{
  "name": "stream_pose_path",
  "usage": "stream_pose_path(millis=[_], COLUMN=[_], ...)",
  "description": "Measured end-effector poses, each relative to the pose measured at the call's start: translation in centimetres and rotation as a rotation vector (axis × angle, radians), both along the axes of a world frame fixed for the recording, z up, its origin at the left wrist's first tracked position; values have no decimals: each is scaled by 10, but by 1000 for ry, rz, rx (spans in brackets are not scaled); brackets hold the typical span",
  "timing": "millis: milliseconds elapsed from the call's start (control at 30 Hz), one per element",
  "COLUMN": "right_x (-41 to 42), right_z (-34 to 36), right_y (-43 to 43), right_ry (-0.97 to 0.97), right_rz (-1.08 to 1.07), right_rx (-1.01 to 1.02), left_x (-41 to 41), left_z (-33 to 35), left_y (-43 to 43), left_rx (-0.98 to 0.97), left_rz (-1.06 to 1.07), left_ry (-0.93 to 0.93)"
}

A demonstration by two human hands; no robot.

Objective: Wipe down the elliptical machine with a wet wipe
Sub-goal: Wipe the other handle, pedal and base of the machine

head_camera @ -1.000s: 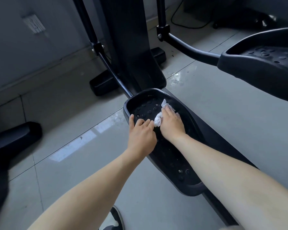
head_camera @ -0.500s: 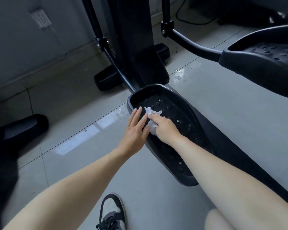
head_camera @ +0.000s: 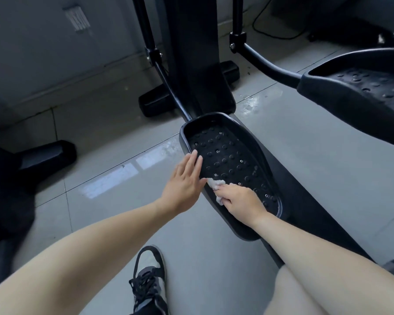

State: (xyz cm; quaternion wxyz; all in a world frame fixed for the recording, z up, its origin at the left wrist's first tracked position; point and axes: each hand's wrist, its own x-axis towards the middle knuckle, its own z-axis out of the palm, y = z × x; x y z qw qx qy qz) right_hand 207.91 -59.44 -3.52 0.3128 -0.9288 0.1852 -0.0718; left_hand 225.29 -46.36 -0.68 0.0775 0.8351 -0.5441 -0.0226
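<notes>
A glossy floor of pale grey tiles (head_camera: 305,160) fills most of the view, with bright window reflections and wet streaks on it; a plain grey wall (head_camera: 43,60) closes the far left; the tall black elliptical machine (head_camera: 191,64) stands at top centre on a black stabiliser foot (head_camera: 155,101); its raised black studded pedal (head_camera: 362,92) hangs at the right edge, well above the floor; the low black studded oval pedal (head_camera: 225,151) lies at centre over a long black rail (head_camera: 305,201), raised rim all round; bare tile lies open on both sides of it; another dark machine base (head_camera: 43,153) sits far left; a black-and-grey laced sneaker (head_camera: 149,278) stands on the tile below; the left hand (head_camera: 184,180) lies flat, fingers straight and together, holding nothing, fingertips over the pedal's left rim; the right hand (head_camera: 241,198) has its fingers curled round a crumpled white wet wipe (head_camera: 215,184), pressed on the pedal's near left part, just beside the left hand.
</notes>
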Motion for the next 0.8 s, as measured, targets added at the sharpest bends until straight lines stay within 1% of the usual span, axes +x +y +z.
stream_pose_path(millis=[67,167,267,333,400,533,600,700,733,800], right_x=[6,31,47,37,15,-20,-25,-16,-13,-11], right_z=[-2,4,8,8,5,2,6,10,10,5], right_y=[1,6,15,18,19,9,9,15,17,19], right_ry=[-43,-70,23,50,68,161,184,108,76,65], right_rz=[-15,-42,-109,-138,-152,-291,-380,-505,-514,-466], right_rx=[-55,-13,83,76,20,-88,-56,65,59,49], left_x=[-4,-10,-19,-23,-28,-36,-35,-32,-32,-34], left_z=[-2,1,7,4,2,1,0,1,2,4], left_y=[4,5,3,-1,-6,-13,-15,-15,-16,-17], left_rx=[69,115,91,83,90,110,127,140,141,144], left_rz=[-9,-15,-19,-98,-150,-139,-148,-160,-156,-144], left_ry=[-25,-45,-111,-192,-202,-189,-213,-227,-227,-222])
